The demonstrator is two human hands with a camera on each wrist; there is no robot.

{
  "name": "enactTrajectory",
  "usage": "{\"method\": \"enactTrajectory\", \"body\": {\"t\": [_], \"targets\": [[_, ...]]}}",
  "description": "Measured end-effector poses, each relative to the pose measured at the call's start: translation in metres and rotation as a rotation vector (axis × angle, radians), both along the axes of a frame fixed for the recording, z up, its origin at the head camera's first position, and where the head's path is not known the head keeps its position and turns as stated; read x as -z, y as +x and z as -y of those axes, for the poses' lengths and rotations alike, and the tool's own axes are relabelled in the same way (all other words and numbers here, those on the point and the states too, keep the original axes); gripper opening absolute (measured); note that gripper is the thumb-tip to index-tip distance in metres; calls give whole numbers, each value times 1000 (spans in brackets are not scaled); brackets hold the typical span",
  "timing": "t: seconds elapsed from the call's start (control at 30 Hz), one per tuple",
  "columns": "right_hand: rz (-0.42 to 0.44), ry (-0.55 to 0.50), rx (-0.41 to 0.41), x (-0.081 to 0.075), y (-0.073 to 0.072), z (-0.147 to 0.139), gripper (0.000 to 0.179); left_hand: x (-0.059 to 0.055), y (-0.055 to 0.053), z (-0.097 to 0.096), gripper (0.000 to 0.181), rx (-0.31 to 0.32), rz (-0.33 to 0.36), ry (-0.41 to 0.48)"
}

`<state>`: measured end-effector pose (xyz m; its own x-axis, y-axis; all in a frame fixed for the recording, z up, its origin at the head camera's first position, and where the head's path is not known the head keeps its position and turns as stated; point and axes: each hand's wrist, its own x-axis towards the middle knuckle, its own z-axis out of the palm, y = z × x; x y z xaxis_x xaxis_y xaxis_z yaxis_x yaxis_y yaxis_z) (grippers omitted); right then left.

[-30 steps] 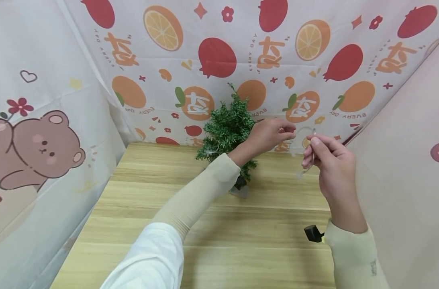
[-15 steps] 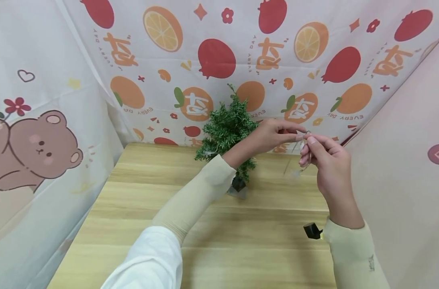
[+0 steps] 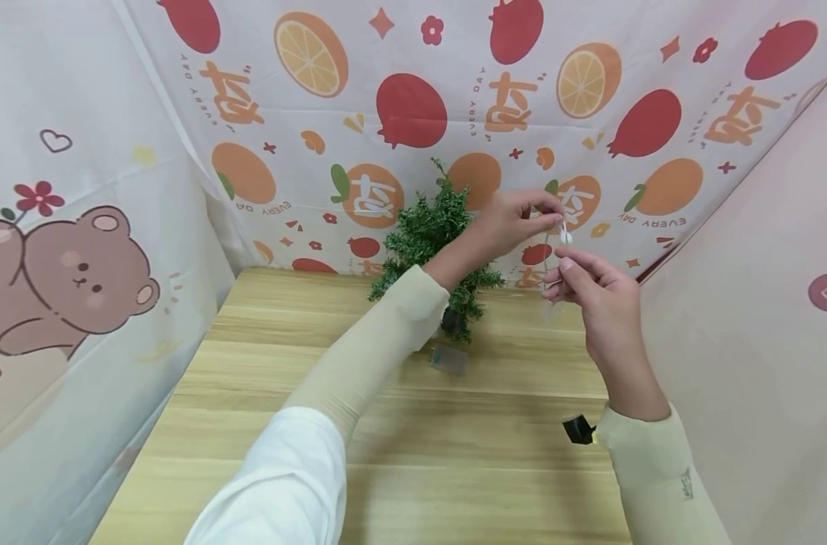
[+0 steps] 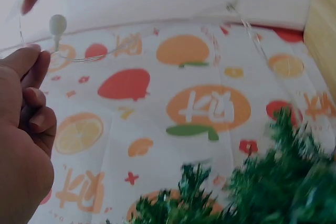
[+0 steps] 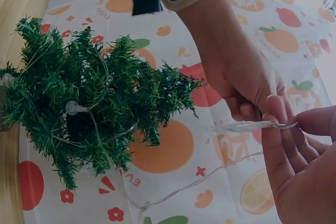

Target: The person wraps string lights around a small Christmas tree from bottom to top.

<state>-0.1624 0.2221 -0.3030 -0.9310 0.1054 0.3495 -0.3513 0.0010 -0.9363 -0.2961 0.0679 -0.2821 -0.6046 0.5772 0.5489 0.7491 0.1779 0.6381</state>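
A small green artificial tree stands at the back of the table. Part of a thin clear string of lights winds through it; one round bulb lies among the branches. Right of the tree, my left hand pinches the wire between thumb and forefinger. In the left wrist view a pale bulb stands up by those fingertips. Lower and further right, my right hand pinches a gathered length of the same string between thumb and fingers, with loose strands trailing below it.
The wooden table meets a fruit-printed cloth behind the tree. Cloth hangings close in both sides. The tree's flat grey base shows below the left forearm. A black piece sits at the right cuff.
My left hand has reached across to the string, taken it between its fingertips and lifted it. My right hand has shifted a little to the left, still holding the gathered string.
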Motion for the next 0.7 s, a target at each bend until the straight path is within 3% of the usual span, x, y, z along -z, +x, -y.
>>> {"method": "enactTrajectory", "body": {"t": [0.13, 0.3, 0.53, 0.7], "targets": [[16, 24, 15, -1, -5, 2, 29, -7, -14, 2, 17, -105, -193, -25], [59, 19, 32, -5, -12, 7, 28, -18, -27, 5, 17, -166, -257, -30], [116, 14, 64, -18, -34, 18, 25, -35, -43, 15, 15, -244, -119, -52], [93, -36, 32, -23, -46, 26, 22, -45, -52, 21, 16, -301, -100, -144]]}}
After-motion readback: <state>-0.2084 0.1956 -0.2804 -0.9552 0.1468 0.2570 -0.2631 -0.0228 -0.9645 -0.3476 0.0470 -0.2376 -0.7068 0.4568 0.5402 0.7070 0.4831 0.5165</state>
